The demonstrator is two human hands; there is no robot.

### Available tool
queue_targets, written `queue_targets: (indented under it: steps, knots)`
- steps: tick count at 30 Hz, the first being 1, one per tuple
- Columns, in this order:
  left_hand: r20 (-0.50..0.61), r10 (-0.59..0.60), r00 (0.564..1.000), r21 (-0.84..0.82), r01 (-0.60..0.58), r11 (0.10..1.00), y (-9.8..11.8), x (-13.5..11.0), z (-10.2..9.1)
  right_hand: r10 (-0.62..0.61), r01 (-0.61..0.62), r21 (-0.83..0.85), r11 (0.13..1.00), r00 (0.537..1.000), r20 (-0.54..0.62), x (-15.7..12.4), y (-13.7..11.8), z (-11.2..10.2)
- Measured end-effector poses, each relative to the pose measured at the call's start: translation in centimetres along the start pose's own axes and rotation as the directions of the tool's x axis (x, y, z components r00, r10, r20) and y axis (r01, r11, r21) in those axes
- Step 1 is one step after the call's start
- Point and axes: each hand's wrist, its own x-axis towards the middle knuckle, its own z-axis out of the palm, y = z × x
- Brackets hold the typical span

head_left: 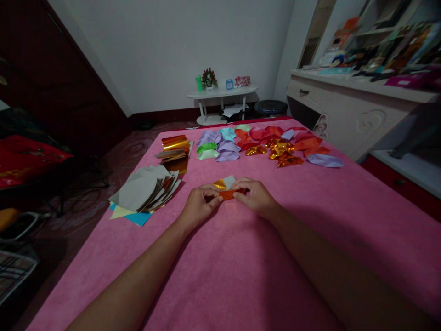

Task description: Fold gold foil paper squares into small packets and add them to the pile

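Note:
A partly folded sheet of gold foil paper (226, 195) lies on the pink cloth (220, 257) between my two hands. Its near edge is turned up into a narrow shiny band, and behind it a gold triangle and a pale grey corner stick out. My left hand (202, 201) pinches the left end of the band between thumb and fingers. At the right end, my right hand (254, 196) grips the same band, its thumb on the near side. The fingertips behind the paper are partly hidden.
Left of my hands lies a fanned stack of grey-backed paper (138, 188) over blue and yellow sheets, with gold foil sheets (175, 143) behind. Several folded paper pieces (227, 149), purple, green, red and gold, lie at the back. Beyond stands a small white table (223, 92); a white dresser (354, 96) is at right.

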Motion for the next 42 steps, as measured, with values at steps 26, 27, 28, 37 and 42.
queue_targets:
  steps: [26, 27, 28, 37, 42]
  knots:
    - [0.064, 0.245, 0.967, 0.310, -0.253, 0.916, 0.7, -1.2, -0.1, -0.045, 0.011, 0.132, 0.991, 0.965, 0.258, -0.4, -1.2, -1.4]
    - [0.073, 0.246, 0.966, 0.308, -0.257, 0.916, 0.6, -1.2, -0.1, -0.044, 0.007, 0.141, 0.990, 0.965, 0.259, -0.4, -1.2, -1.4]
    - [0.084, 0.246, 0.966, 0.302, -0.260, 0.917, 0.6, -1.2, -0.1, -0.040, 0.002, 0.143, 0.990, 0.964, 0.263, -0.4, -1.1, -1.4]
    - [0.139, 0.168, 0.976, 0.108, -0.183, 0.977, 0.2, -0.7, -0.5, -0.033, 0.035, -0.002, 0.999, 0.971, 0.238, -1.0, -1.4, -1.3]
    - [0.121, 0.135, 0.983, 0.069, -0.144, 0.987, 0.0, -0.3, -0.2, -0.084, 0.111, -0.150, 0.982, 0.981, 0.175, -2.2, -1.8, -1.2]
